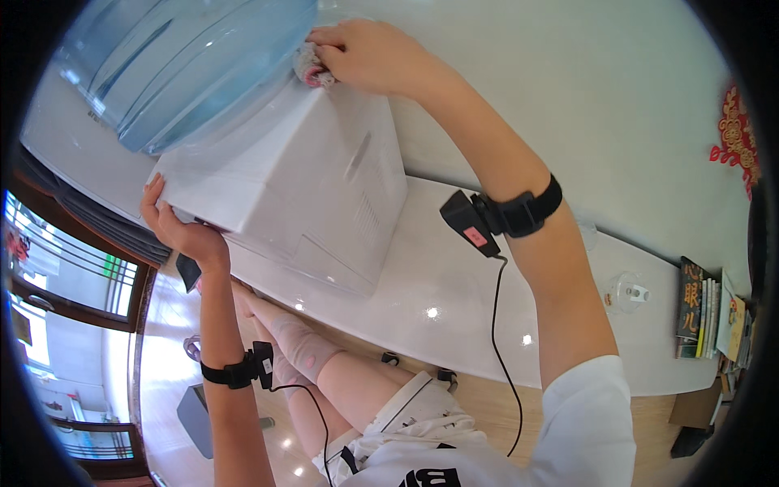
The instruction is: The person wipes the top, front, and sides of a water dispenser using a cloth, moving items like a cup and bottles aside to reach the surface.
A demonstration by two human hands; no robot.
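A white countertop water dispenser point(328, 201) stands on a white table, its vented side turned towards me. Mounted on its top is a large clear blue water bottle point(201, 67). My right hand point(374, 58) presses a grey-and-pink cloth point(313, 66) onto the dispenser's top edge at the back, close beside the bottle. My left hand point(188, 237) grips the front top edge of the dispenser, with its fingers bent over the casing. The dispenser's front face is mostly hidden from this angle.
On the white table point(444, 280), a clear plastic cup with a lid point(630, 293) and upright books point(700, 307) stand to the right. A grey bin-like object point(196, 420) is on the floor. Cables hang from black devices point(471, 222) strapped to both arms. A pale wall point(596, 91) rises behind.
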